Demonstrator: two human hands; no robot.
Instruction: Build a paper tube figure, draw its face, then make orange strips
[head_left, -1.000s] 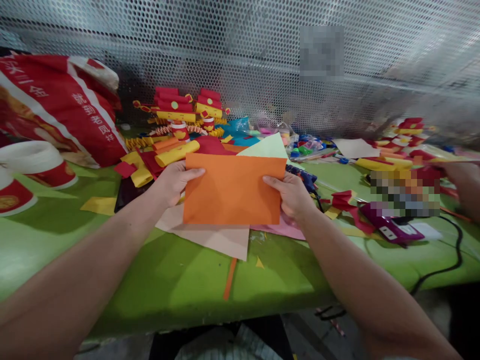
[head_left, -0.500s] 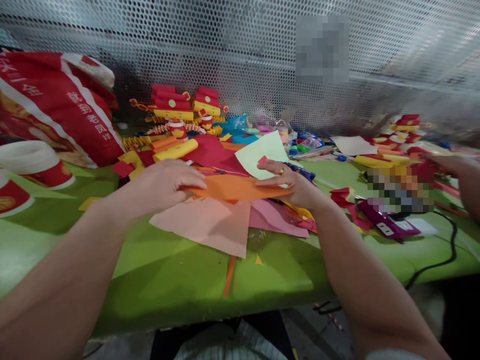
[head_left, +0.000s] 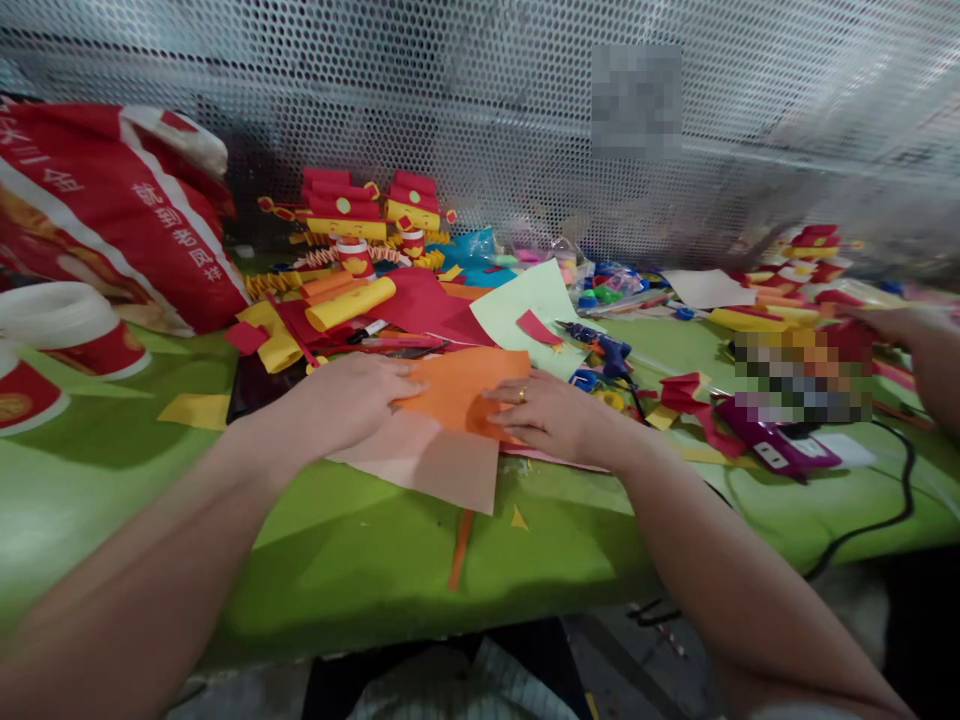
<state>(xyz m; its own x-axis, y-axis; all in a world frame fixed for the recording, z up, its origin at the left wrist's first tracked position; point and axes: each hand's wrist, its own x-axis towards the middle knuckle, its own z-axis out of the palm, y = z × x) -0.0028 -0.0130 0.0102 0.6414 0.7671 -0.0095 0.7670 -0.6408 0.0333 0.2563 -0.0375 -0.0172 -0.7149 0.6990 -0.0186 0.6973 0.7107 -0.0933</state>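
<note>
A sheet of orange paper (head_left: 461, 385) lies over a pale pink sheet (head_left: 442, 470) on the green table. My left hand (head_left: 349, 395) rests at its left edge, fingers stretched out onto the orange sheet and thumb along the side. On the right part of that sheet lies my right hand (head_left: 551, 415), palm down with fingers apart and a ring on one of them. A shadow falls beneath the right fingers. Behind the hands are a pale green sheet (head_left: 510, 300) with a small red paper piece (head_left: 538, 328) on it, and a blue glue gun (head_left: 604, 345).
Paper cups (head_left: 82, 320) and a red bag (head_left: 127, 220) stand left. Red and yellow paper figures (head_left: 345, 215) are by the perforated metal wall. A purple box (head_left: 780, 440) and black cable (head_left: 907, 480) lie right, near another person's hand (head_left: 892, 325). An orange strip (head_left: 461, 550) lies in front.
The orange paper, seen nearly edge-on between my hands before, now lies flatter with more of its face showing. My hands moved closer together, and the small red piece now rests on the pale green sheet.
</note>
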